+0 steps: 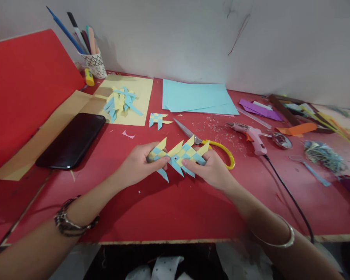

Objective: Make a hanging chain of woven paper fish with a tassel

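Low over the red table, my left hand [144, 163] pinches a woven paper fish [159, 151] of blue and yellow strips. My right hand [208, 167] grips a second woven paper fish [181, 157], which shows a small round eye. The two fish meet or overlap in the middle; I cannot tell whether they are joined. Behind them, a smaller woven paper piece [156, 118] in the same colours lies on the table. Scissors [218, 144] with yellow handles rest just beyond my right hand, partly hidden by it and the fish.
Blue paper sheets [196, 95] lie at the back. A heap of paper strips [124, 101] sits on a yellow sheet [146, 89]. To the left are a phone [72, 140] and a pen cup [95, 64]. A corded pink glue gun [252, 138] and tinsel [323, 155] lie right.
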Demonstrator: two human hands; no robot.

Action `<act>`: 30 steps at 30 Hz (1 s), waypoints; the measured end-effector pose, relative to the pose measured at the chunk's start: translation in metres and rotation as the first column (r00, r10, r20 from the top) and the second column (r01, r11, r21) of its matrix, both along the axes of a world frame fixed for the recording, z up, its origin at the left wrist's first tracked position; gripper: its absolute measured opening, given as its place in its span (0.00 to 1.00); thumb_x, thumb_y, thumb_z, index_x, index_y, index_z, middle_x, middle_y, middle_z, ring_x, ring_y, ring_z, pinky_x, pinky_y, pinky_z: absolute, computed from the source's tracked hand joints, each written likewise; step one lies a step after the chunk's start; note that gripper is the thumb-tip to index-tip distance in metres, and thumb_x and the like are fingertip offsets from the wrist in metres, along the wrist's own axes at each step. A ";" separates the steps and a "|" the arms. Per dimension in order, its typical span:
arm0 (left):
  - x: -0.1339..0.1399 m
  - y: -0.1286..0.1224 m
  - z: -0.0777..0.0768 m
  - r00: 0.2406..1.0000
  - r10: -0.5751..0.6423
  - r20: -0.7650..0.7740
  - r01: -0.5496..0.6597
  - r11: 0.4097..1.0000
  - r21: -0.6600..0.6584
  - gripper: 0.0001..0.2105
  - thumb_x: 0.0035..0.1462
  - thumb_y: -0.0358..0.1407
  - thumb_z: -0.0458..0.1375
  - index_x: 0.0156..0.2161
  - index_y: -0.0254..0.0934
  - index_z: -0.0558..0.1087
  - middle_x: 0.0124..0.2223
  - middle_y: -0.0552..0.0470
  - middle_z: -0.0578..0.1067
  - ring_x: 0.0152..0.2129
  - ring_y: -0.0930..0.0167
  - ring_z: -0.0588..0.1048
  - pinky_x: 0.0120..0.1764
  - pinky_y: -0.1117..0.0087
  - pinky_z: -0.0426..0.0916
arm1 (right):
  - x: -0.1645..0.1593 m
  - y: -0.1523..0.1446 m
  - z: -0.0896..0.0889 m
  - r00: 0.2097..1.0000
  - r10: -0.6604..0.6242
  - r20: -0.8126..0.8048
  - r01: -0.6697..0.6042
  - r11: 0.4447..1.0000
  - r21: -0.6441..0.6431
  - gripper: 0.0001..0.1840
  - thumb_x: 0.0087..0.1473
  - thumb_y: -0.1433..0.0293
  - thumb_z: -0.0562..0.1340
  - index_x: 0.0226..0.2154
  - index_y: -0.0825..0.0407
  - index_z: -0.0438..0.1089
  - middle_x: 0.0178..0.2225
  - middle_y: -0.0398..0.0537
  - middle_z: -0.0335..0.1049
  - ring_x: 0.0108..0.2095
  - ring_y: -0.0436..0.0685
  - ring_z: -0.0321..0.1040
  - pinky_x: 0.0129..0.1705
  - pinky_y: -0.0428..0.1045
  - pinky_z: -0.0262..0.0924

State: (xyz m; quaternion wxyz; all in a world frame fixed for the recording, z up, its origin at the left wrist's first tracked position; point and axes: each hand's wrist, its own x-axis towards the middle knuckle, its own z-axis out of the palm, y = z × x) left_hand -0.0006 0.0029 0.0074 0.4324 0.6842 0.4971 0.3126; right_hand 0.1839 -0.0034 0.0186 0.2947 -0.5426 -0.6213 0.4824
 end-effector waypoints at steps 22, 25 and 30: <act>-0.004 0.005 -0.004 0.917 0.196 0.347 -0.179 0.981 -0.081 0.10 0.40 0.38 0.62 0.27 0.36 0.69 0.23 0.57 0.71 0.16 0.78 0.67 0.17 0.80 0.63 | -0.002 -0.002 0.000 0.990 -0.047 -0.136 0.050 0.998 0.022 0.11 0.41 0.66 0.63 0.30 0.54 0.70 0.30 0.45 0.73 0.31 0.52 0.69 0.32 0.46 0.63; -0.003 0.005 -0.008 0.869 0.224 0.441 -0.159 0.971 -0.180 0.12 0.38 0.39 0.63 0.29 0.36 0.71 0.24 0.56 0.72 0.18 0.76 0.69 0.20 0.78 0.65 | -0.002 -0.002 0.000 0.984 -0.065 -0.163 0.068 0.998 0.014 0.11 0.40 0.67 0.63 0.30 0.54 0.70 0.31 0.44 0.73 0.31 0.51 0.69 0.32 0.46 0.62; 0.002 0.003 -0.008 0.856 0.233 0.462 -0.130 0.961 -0.242 0.11 0.36 0.39 0.64 0.27 0.36 0.72 0.26 0.54 0.75 0.22 0.72 0.72 0.25 0.74 0.68 | -0.002 -0.003 -0.002 0.996 -0.040 -0.079 0.042 0.999 0.024 0.10 0.42 0.65 0.61 0.18 0.54 0.66 0.16 0.39 0.64 0.19 0.45 0.60 0.22 0.43 0.56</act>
